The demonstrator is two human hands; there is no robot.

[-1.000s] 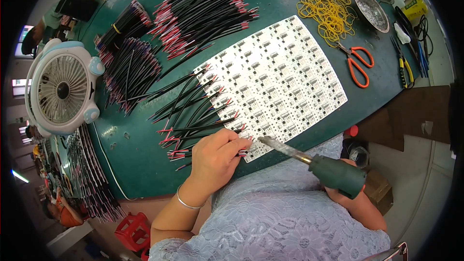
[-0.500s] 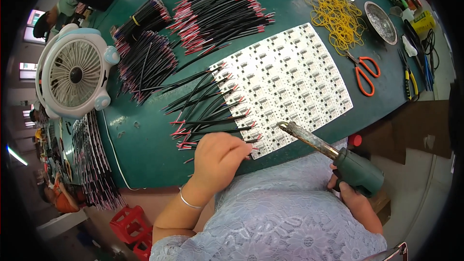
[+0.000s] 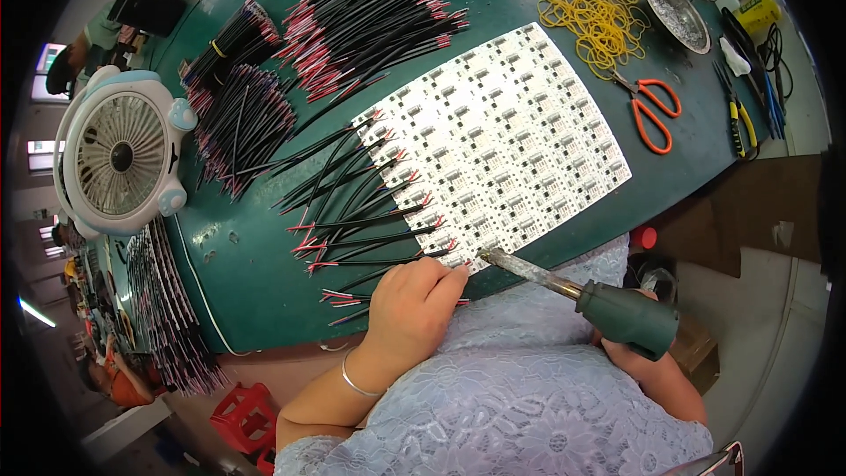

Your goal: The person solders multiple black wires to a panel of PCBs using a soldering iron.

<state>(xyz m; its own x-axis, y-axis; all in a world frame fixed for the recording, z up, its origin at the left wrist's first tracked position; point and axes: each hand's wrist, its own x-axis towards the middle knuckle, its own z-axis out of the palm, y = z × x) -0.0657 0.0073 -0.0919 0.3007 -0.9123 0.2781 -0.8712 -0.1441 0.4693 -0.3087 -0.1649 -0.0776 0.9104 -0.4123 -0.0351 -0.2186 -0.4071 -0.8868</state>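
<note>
My left hand (image 3: 412, 307) is closed at the board's near left corner, thumb and forefinger pinched on a thin black cable with red-tipped wire ends; the fingers hide most of it. In my right hand (image 3: 650, 365) is a large soldering iron (image 3: 630, 317) with a dark green handle. Its tip rests at or just over the board's near edge, close to my left fingertips; contact is hard to tell. The white circuit board panel (image 3: 511, 123) carries rows of small dark parts. Several black cables (image 3: 352, 216) lie with their ends along its left edge.
Bundles of black cables (image 3: 370, 22) lie behind the board on the green table (image 3: 264, 300). Yellow rubber bands (image 3: 586, 13), a metal bowl (image 3: 677, 15), orange-handled scissors (image 3: 652, 115) and yellow-black pliers (image 3: 738, 119) are at the right. A white fan (image 3: 122, 156) stands left.
The soldering iron has moved left and down, its tip nearer my left fingertips. My left hand has shifted slightly in the picture, as the whole view has moved.
</note>
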